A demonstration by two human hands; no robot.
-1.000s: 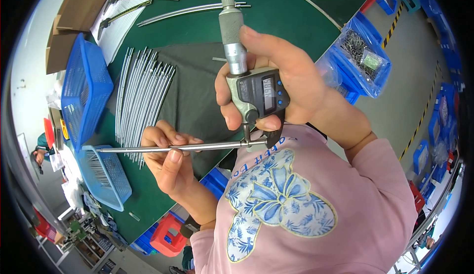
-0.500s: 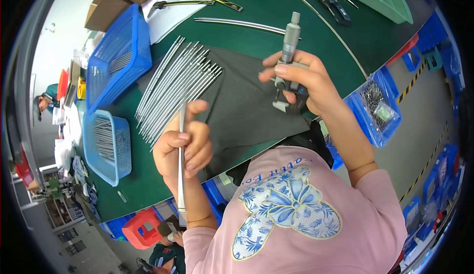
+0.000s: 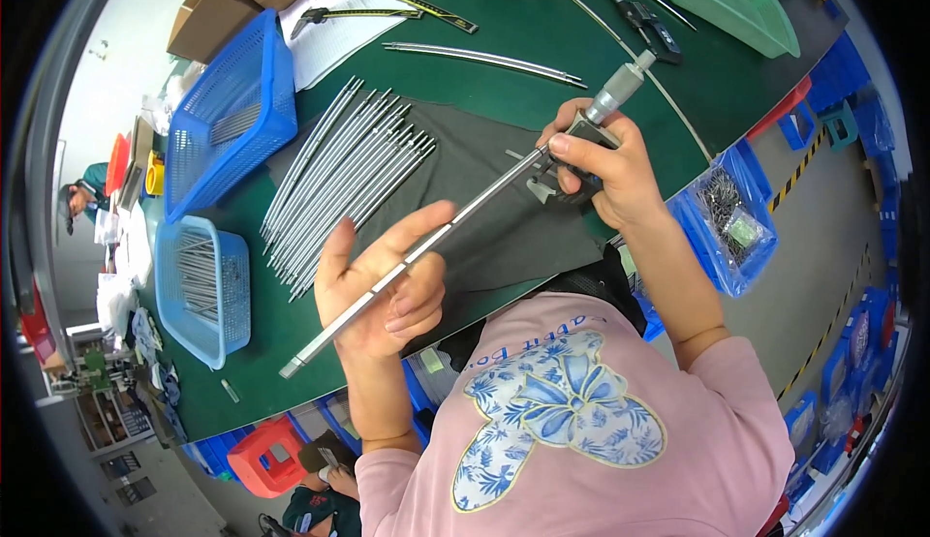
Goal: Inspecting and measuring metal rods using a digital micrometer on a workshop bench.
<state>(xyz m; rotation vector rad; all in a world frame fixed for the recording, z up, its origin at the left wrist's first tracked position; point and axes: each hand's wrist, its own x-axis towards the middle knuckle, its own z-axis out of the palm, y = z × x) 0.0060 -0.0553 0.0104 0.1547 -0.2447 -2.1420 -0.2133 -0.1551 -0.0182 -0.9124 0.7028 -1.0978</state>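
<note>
Across the palm of my left hand (image 3: 387, 290) lies a slim shiny metal rod (image 3: 368, 297), slanting from lower left to upper right. My left thumb and index finger are stretched out, while the other fingers curl loosely beside the rod. My right hand (image 3: 610, 164) is closed around a micrometer (image 3: 617, 90), its thimble pointing up and to the right. The rod's far end meets the micrometer at my right fingertips, which partly hide the contact. Several similar metal rods (image 3: 339, 184) lie side by side on a dark cloth (image 3: 484, 237) beyond my left hand.
At the left stand a blue basket (image 3: 276, 82) and a light-blue basket (image 3: 232, 285) with rods. Calipers (image 3: 387, 14) lie on paper at the back. Two rods (image 3: 484, 60), another micrometer (image 3: 639, 19) and a green basket (image 3: 727, 4) are farther back. A blue bin (image 3: 697, 237) stands at the right.
The rod has swung from nearly upright to a slant, its far end now at the micrometer. The micrometer has tilted rightward. My left thumb and index finger have spread from their pinch.
</note>
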